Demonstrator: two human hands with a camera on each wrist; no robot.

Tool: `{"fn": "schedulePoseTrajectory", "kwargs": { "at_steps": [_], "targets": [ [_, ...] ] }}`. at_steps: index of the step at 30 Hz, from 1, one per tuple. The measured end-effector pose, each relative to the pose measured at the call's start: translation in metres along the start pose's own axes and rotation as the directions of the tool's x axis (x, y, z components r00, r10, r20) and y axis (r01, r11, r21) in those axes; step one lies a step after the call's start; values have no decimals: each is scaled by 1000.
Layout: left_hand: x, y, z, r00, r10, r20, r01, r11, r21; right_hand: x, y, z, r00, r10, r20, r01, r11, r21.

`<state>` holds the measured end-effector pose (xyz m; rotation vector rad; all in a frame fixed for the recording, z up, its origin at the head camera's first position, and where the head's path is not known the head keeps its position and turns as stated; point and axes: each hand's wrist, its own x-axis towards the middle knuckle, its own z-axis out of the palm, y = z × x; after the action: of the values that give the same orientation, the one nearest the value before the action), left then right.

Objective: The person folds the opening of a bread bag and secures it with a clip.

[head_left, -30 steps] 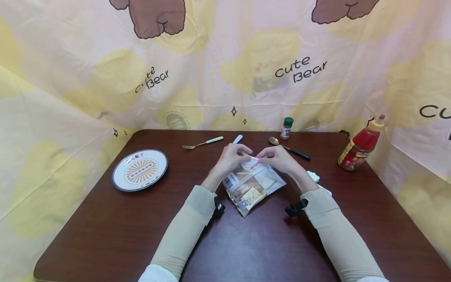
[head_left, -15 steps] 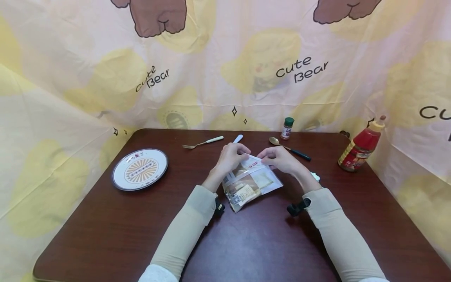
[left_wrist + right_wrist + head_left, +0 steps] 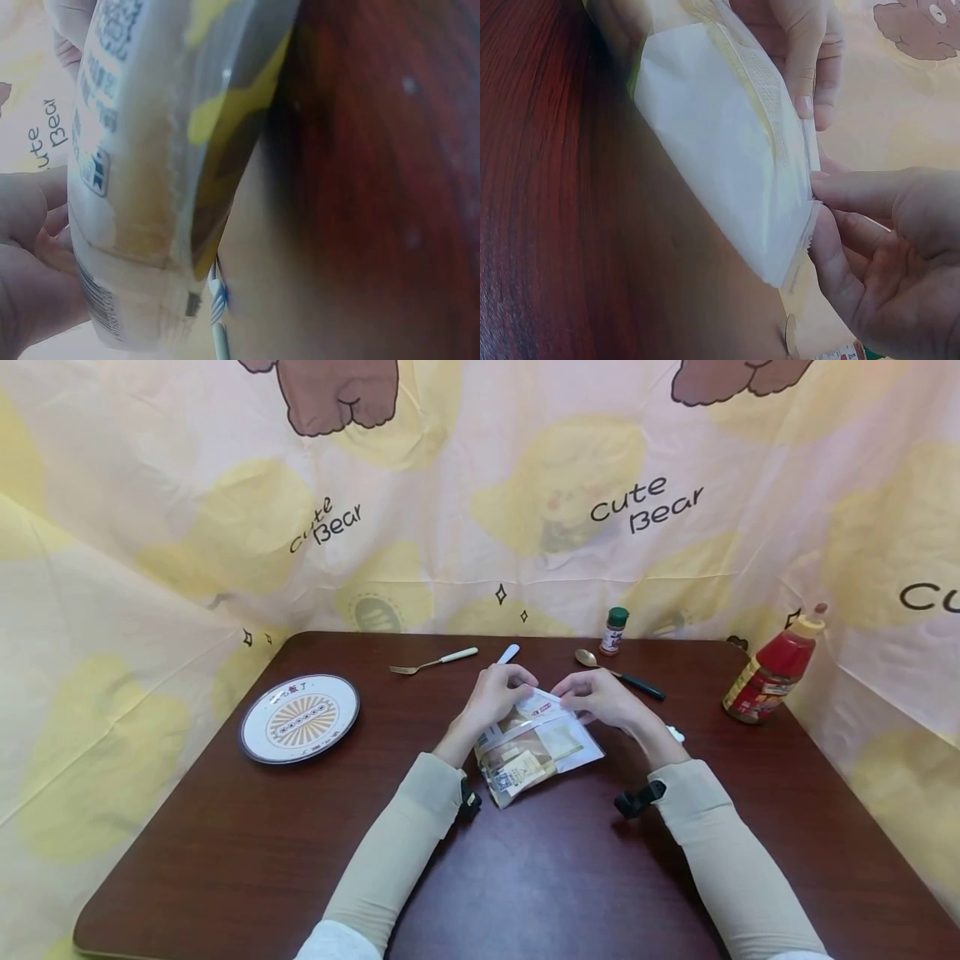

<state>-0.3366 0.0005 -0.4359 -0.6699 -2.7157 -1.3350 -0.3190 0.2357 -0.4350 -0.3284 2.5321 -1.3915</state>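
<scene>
A clear plastic food packet (image 3: 551,739) with a white label, a barcode and pale beige contents is held up over the middle of the table. My left hand (image 3: 495,693) pinches its top edge between thumb and fingers. Close beside it, my right hand (image 3: 603,700) pinches the same edge. In the right wrist view, the thumb and index finger of the right hand (image 3: 907,240) grip the packet's sealed edge near a corner, and the packet (image 3: 705,127) shows a plain white panel. The left wrist view has the packet (image 3: 135,195) bulging, with printed text and yellow marks.
A white patterned plate (image 3: 300,718) lies at left. Behind the hands are a fork (image 3: 433,662), a pale handle (image 3: 508,653), a spoon (image 3: 622,677) and a green-capped shaker (image 3: 614,632). A red sauce bottle (image 3: 771,668) stands at right. A small white object (image 3: 677,733) shows beside the right forearm.
The packet's lower end has swung slightly left and up, while both hands keep their pinch on its top edge. The right forearm now covers more of the white object beside it.
</scene>
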Motion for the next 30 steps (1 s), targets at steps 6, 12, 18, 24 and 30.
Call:
{"fn": "schedulePoseTrajectory", "kwargs": {
  "at_steps": [6,12,18,24,30],
  "targets": [
    [-2,2,2,1000,-11,15,11,1000,26,-1,0,1,1000,11,17,-11,1000,-3],
    [-2,2,2,1000,-9,18,8,1000,23,-7,-7,-7,1000,-16,15,16,999,-33],
    [-3,2,0,1000,-6,27,5,1000,10,-24,-17,-33,994,-18,-107,-1,986,-168],
    [-3,2,-3,1000,-6,25,6,1000,8,-42,-18,-60,990,41,-131,-92,907,-412],
    [-1,1,-3,1000,1,19,-1,1000,4,-50,-4,-74,992,99,-84,-128,846,-518]
  ]
}}
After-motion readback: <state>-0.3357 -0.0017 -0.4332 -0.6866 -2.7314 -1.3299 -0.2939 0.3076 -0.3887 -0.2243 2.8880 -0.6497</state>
